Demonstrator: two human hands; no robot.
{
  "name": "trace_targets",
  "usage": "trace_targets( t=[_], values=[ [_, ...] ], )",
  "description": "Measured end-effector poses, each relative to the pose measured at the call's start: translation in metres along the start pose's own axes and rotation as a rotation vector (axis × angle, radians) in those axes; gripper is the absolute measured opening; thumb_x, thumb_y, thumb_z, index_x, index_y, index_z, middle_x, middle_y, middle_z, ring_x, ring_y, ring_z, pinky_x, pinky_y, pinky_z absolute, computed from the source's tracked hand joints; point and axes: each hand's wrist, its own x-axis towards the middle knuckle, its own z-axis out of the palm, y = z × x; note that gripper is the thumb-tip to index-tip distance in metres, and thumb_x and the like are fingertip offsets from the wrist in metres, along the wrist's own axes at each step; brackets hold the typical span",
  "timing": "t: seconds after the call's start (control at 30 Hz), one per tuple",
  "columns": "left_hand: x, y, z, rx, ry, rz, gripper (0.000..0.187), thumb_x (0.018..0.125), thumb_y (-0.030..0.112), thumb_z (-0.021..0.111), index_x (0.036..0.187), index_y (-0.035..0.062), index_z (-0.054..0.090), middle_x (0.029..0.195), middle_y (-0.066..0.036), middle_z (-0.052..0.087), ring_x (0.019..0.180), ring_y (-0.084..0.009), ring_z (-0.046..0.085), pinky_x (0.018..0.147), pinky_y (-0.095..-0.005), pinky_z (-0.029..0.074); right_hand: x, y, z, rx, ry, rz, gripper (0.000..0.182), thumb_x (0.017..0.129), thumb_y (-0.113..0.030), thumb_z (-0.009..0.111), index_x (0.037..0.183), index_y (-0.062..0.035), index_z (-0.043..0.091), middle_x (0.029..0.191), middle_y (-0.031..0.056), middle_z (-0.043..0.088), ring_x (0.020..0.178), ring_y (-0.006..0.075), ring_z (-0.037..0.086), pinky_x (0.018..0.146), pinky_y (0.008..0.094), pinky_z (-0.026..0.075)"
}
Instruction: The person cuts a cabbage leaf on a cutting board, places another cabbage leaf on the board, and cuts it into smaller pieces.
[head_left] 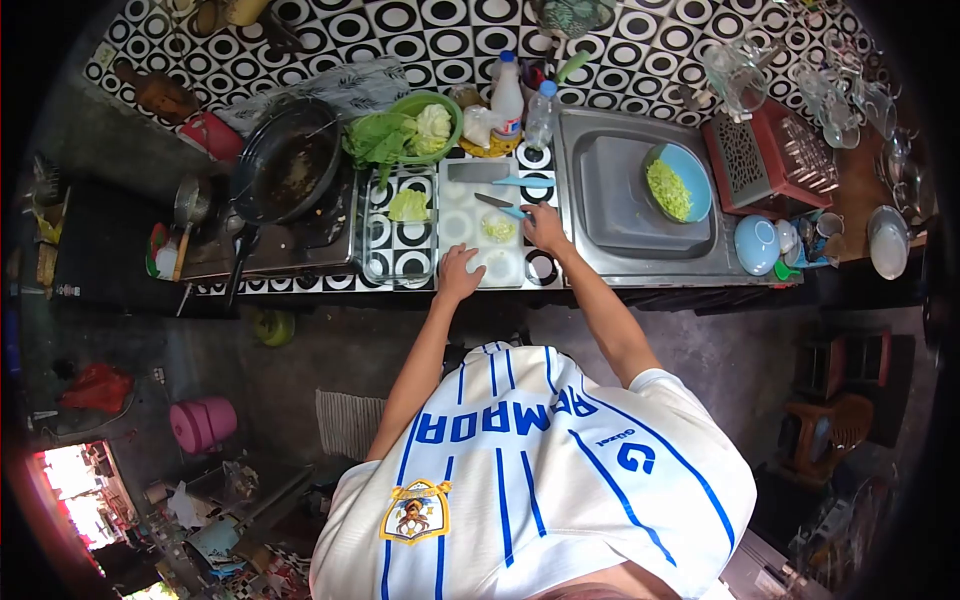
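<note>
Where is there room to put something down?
The sink looks bare left of the blue bowl, and so does the near end of the clear tray, below the pale leaf. The board is crowded with two knives and chopped cabbage; bottles crowd behind it.

B/w counter [541, 267] w/ cutting bd [457, 222], glass tray [400, 262], grn bowl [440, 153]

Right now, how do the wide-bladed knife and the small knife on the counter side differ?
- State: the small knife is held in the right hand; the wide-bladed knife lies with no hand on it.
- Blade: the wide-bladed knife's is broad, the small knife's narrow.
- Size: the wide-bladed knife looks clearly longer than the small knife.

Shared: both have blue handles, with blades pointing left in the picture.
</note>
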Motion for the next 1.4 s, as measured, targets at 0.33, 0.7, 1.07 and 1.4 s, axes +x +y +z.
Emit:
trace_targets(
  t=[0.33, 0.7, 1.07, 1.4],
  values=[
    [0.037, -0.048, -0.103, -0.463, 0.253, -0.173, 0.058, 0.089, 0.022, 0.075, 0.14, 0.0021, 0.055, 0.128, -0.018, 0.066, 0.118, -0.0304, 0.063, 0.098, -0.04, 0.05, 0.044, -0.11, 0.026, 0.22, 0.125, -0.105, 0.036, 0.085, -0.014, 0.064, 0.116, 0.0034, 0.068, 0.099, 0.0286, 0.07, 0.094, 0.0435, 0.068, 0.087, 0.0489, 0.054],
    [0.08, -0.115, -0.136, -0.406, 0.295, -0.146, 0.05, 0.091, 0.013, 0.065, 0.139, 0.002, 0.053, 0.129, -0.02, 0.064, 0.119, -0.0354, 0.061, 0.102, -0.0415, 0.048, 0.114, -0.194, 0.129, 0.042, -0.054, -0.089, 0.015, 0.079, -0.002, 0.064, 0.092, 0.0054, 0.067, 0.09, 0.033, 0.066, 0.088, 0.0499, 0.066, 0.078, 0.0514, 0.056],
    [0.063, -0.12, -0.141, -0.477, 0.244, -0.136, 0.045, 0.096, 0.012, 0.06, 0.138, -0.0008, 0.052, 0.129, -0.022, 0.063, 0.118, -0.0347, 0.062, 0.1, -0.0419, 0.049, 0.113, -0.207, 0.123, 0.289, 0.118, -0.021, 0.019, 0.077, 0.007, 0.06, 0.093, -0.0003, 0.068, 0.076, 0.0174, 0.069, 0.07, 0.0287, 0.07, 0.067, 0.0353, 0.054],
    [0.037, -0.11, -0.151, -0.581, 0.261, -0.018, 0.057, 0.091, 0.003, 0.063, 0.145, 0.0034, 0.046, 0.131, -0.02, 0.06, 0.118, -0.0319, 0.061, 0.095, -0.0392, 0.053, 0.056, -0.235, 0.081, 0.424, 0.054, -0.304, 0.021, 0.081, 0.013, 0.062, 0.097, -0.0003, 0.058, 0.088, 0.0136, 0.061, 0.084, 0.0275, 0.065, 0.074, 0.0341, 0.052]
  ],
)
